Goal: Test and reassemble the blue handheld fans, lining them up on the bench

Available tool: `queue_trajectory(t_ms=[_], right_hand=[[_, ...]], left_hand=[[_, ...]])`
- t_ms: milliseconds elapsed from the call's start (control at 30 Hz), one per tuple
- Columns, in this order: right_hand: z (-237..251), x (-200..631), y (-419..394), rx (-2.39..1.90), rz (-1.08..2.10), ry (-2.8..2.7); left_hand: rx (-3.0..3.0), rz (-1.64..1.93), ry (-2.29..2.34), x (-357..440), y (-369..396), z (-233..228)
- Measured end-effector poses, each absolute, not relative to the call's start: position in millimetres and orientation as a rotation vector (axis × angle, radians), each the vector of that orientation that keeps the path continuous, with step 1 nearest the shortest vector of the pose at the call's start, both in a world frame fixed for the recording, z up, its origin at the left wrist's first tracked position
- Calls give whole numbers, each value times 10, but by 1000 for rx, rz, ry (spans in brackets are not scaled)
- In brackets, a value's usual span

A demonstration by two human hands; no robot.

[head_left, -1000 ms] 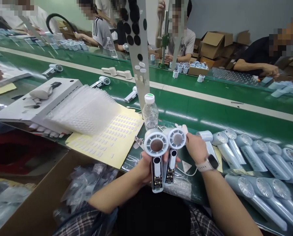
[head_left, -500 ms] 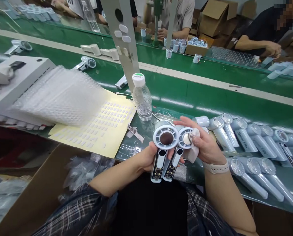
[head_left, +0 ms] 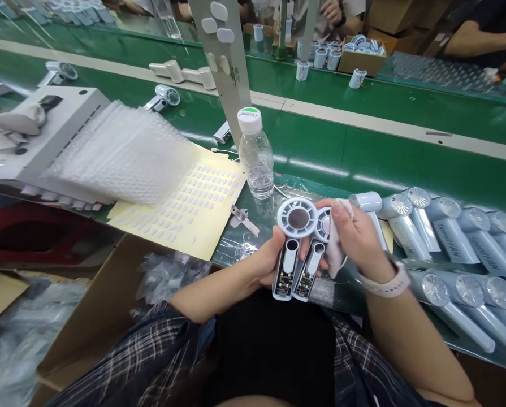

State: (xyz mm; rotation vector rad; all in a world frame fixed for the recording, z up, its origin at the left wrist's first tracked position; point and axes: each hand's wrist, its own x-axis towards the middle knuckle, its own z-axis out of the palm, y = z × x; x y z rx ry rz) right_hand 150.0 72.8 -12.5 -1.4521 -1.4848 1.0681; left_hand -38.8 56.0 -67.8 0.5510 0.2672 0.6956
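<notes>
While gripped, fan shells (head_left: pixel 297 249) join hands (head_left: pixel 312 249).

Small green print on the water bottle cap (head_left: pixel 250 115), not legible

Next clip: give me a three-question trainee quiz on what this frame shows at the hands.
1. True or false: the left hand holds two open fan bodies side by side.
2. What does the right hand press on the right-hand fan's ring? A) a screwdriver B) a white cloth C) a sticker
3. Fill in: the water bottle stands upright beside the yellow ____ sheet.

Key: 1 true; 2 B; 3 sticker. The sheet carries rows of small pale stickers, and finished blue fans lie to the right of the hands.
</notes>
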Motion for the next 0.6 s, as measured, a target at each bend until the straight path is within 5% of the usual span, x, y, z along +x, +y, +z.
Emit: queue_trajectory(t_ms=[100, 300, 600], right_hand=[[129, 1717, 867, -1520, 694, -1667], [337, 1657, 1109, -1029, 1538, -2100], [143, 1423, 1157, -1087, 1899, -2000]], left_hand=[[486, 627, 225, -410, 590, -701], [465, 407, 141, -428, 571, -771], [491, 405, 351, -494, 504, -986]])
